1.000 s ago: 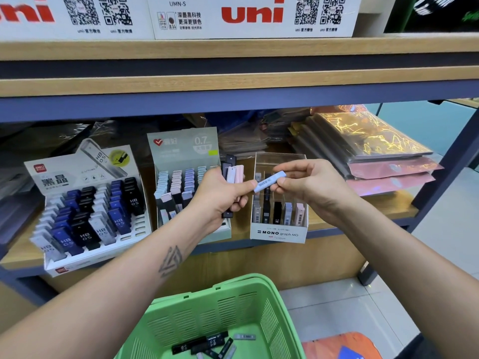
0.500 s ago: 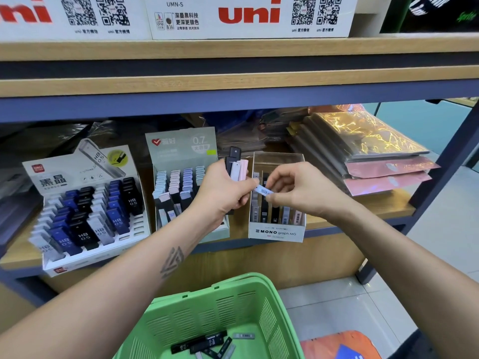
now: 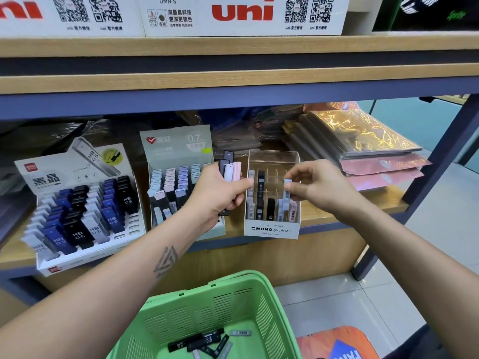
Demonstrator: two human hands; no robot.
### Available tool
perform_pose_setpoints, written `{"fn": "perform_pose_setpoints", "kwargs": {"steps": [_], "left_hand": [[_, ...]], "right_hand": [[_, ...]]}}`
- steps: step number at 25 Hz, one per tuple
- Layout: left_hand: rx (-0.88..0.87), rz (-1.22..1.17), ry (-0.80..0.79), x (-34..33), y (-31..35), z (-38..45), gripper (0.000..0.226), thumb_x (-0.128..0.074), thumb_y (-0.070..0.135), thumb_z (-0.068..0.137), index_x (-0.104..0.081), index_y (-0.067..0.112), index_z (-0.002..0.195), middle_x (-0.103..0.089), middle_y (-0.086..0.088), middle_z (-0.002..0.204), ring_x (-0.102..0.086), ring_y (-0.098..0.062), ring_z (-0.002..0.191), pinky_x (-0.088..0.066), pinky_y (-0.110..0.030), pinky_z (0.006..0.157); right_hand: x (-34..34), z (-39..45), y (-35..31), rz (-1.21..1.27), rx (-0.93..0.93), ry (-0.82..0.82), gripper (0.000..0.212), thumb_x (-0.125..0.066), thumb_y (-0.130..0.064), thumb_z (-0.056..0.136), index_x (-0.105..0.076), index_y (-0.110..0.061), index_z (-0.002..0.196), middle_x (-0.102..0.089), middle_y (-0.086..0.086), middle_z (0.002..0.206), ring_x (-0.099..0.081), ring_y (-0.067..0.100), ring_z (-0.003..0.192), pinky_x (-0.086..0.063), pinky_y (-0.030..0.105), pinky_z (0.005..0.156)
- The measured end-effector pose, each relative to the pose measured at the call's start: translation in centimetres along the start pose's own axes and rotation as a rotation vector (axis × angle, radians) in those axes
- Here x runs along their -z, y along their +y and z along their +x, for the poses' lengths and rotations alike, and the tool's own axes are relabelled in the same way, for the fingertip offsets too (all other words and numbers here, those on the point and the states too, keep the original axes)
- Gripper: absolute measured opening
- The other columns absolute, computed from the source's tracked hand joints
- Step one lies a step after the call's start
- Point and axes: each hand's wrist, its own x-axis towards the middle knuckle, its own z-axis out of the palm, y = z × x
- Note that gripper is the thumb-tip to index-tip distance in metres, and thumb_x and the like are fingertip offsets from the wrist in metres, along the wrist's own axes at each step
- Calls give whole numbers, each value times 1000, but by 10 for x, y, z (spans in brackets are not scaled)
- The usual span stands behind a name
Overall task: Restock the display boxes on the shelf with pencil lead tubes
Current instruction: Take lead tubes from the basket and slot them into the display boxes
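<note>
My left hand (image 3: 220,190) grips a small bundle of lead tubes (image 3: 230,168), black, white and pink, just left of the MONO display box (image 3: 272,229). My right hand (image 3: 318,185) pinches a light blue lead tube (image 3: 286,195) upright, its lower end inside a right-hand slot of that clear-walled box. Several tubes stand in the box's other slots. Two more display boxes sit on the shelf: a grey-green 0.7 box (image 3: 176,146) in the middle and a white HB 0.5 box (image 3: 67,167) at the left.
A green plastic basket (image 3: 233,301) below my arms holds several loose black and grey tubes (image 3: 204,340). Stacked wrapped notebooks (image 3: 363,141) lie on the shelf to the right. White uni cartons (image 3: 243,14) stand on the upper shelf. A blue shelf post (image 3: 425,187) rises at right.
My right hand turned the light blue tube from slanted to upright and lowered it into a right-hand slot of the MONO box. My left hand kept its bundle, shifting slightly left.
</note>
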Motion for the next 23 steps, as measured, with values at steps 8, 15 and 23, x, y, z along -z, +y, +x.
{"fn": "perform_pose_setpoints", "kwargs": {"steps": [8,15,23], "left_hand": [[11,5,-5,-1,-7,-4,23,-75,5,87,-52,8,89,-54,3,53,-49,-14,45,-34,-21,37],[16,18,-23,0,-8,-4,24,-74,4,88,-51,8,89,-53,4,49,-48,-15,44,-33,-23,38],[26,35,-33,0,-9,-6,23,-76,6,87,-53,8,91,-56,-1,59,-49,-16,45,-34,-23,38]], "right_hand": [[-3,-7,11,-141,2,32,10,-83,-15,83,-76,-19,88,-72,-6,75,-70,10,72,-59,33,76],[-17,-6,12,-378,83,23,7,-80,-14,85,-77,-17,90,-72,-2,88,-61,5,74,-43,13,63],[-33,-9,21,-534,153,-41,10,-73,-6,86,-73,-14,91,-71,6,92,-67,26,86,-58,42,78]]}}
